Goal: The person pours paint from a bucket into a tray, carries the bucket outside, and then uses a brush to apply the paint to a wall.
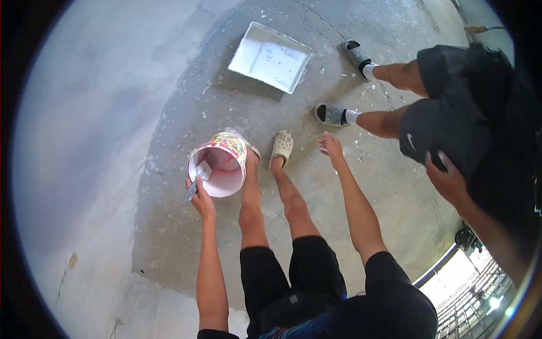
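Steadying a white plastic bucket with multicoloured printed sides (234, 169), nearer than a white rectangular tray (274, 59), looks like the step in hand. The left hand (202, 202) grasps its rim along with a grey-handled, white-headed tool (204, 170); the right hand (333, 148) hangs loosely spread, empty. The next move calls for a firm left grip.

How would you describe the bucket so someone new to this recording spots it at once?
Find the pale wall, then the grey floor alongside it. Against that floor, the left hand holds a bucket at its rim, mouth tilted towards the camera. Unlike the shallow, rectangular white tray farther out, it is round and deep, with a colourful patterned outside.
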Demonstrator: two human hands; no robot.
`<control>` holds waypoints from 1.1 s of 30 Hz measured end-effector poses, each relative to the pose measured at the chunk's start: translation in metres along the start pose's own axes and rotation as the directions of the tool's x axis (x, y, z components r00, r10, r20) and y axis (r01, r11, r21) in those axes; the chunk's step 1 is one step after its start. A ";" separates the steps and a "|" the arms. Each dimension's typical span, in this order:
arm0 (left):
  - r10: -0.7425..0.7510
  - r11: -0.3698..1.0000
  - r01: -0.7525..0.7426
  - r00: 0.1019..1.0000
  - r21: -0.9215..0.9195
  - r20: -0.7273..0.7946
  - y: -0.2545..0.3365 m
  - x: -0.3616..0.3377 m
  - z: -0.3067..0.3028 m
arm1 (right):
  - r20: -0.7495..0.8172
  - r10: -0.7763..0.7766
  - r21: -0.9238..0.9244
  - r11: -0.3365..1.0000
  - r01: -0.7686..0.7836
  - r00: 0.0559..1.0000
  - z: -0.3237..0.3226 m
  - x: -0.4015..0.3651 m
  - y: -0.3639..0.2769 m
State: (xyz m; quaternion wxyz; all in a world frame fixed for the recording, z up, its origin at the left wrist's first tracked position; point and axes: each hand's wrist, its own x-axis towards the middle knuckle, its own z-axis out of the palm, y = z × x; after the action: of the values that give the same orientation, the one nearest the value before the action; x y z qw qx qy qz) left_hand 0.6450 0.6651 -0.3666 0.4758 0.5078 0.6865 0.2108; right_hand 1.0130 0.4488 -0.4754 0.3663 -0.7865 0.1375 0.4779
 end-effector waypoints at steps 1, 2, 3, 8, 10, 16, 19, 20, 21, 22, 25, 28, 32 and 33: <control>-0.019 1.000 0.019 1.000 -0.002 -0.021 -0.011 0.018 0.019 | -0.007 0.009 0.058 0.998 -0.009 1.000 0.009 0.023 -0.002; -0.036 0.999 0.035 0.998 -0.009 -0.050 -0.025 0.037 0.040 | -0.008 0.005 0.052 0.999 -0.004 1.000 0.020 0.050 -0.005; -0.038 0.999 0.037 0.997 -0.020 -0.060 -0.026 0.053 0.062 | -0.015 0.028 0.147 0.989 -0.026 0.999 0.028 0.078 -0.014; 0.055 0.998 -0.055 0.998 0.012 -0.031 -0.084 0.115 0.145 | -0.015 0.031 0.172 0.985 -0.028 0.999 0.069 0.217 0.005; 0.094 0.996 -0.094 0.994 -0.007 -0.062 -0.088 0.123 0.168 | -0.113 -0.058 0.111 0.991 0.071 0.992 0.086 0.257 0.000; 0.108 0.994 -0.108 0.994 -0.001 -0.006 -0.092 0.165 0.203 | -0.203 -0.169 0.211 0.954 0.212 0.964 0.116 0.339 -0.061; 0.155 0.985 -0.163 0.980 0.059 0.124 -0.086 0.188 0.213 | -0.076 -0.177 0.300 0.934 0.192 0.981 0.117 0.358 -0.086; 0.160 0.984 -0.169 0.979 0.061 0.122 -0.085 0.192 0.215 | -0.074 -0.180 0.305 0.932 0.194 0.981 0.119 0.361 -0.093; 0.154 0.987 -0.157 0.984 0.028 0.091 -0.085 0.195 0.217 | -0.044 -0.151 0.337 0.928 0.156 0.988 0.120 0.365 -0.097; 0.150 0.989 -0.149 0.987 -0.006 0.058 -0.084 0.199 0.217 | -0.011 -0.125 0.369 0.922 0.121 0.992 0.123 0.369 -0.101; 0.007 1.000 -0.006 0.996 -0.014 0.089 -0.088 0.205 0.209 | 0.033 -0.064 0.428 0.903 0.044 0.997 0.129 0.358 -0.110; -0.016 1.000 0.017 0.998 -0.019 0.060 -0.091 0.216 0.211 | 0.072 -0.033 0.496 0.868 -0.008 0.997 0.130 0.362 -0.112; -0.017 0.998 0.017 1.000 -0.059 -0.009 -0.091 0.227 0.214 | 0.129 -0.283 0.604 0.783 0.151 0.950 0.141 0.372 -0.102; -0.019 0.998 0.019 1.000 -0.052 -0.009 -0.090 0.228 0.212 | 0.130 -0.277 0.606 0.782 0.145 0.952 0.145 0.371 -0.099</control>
State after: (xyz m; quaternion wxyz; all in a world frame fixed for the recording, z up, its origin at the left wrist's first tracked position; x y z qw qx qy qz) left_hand 0.7771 0.7932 -0.6334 0.4875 0.4878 0.6878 0.2265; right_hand 1.1627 0.6695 -0.7877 0.6559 -0.5886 0.1495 0.4484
